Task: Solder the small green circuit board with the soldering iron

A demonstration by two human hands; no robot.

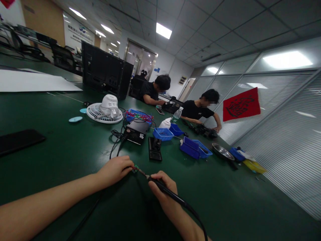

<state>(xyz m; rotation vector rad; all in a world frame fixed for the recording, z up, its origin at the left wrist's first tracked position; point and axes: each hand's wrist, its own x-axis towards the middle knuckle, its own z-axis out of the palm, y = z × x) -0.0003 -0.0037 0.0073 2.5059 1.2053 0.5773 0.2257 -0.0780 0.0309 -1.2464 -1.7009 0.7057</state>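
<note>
Left hand (116, 170) pinches small green board (135, 168); right hand (164, 197) grips soldering iron (173, 195), tip at board. Ahead, 1 blue tray (128, 117) holds tangled multicoloured wires (139, 116).

Ceiling lights (164, 30) shine above slatted blinds (288, 137) and a green table (225, 201).
</note>
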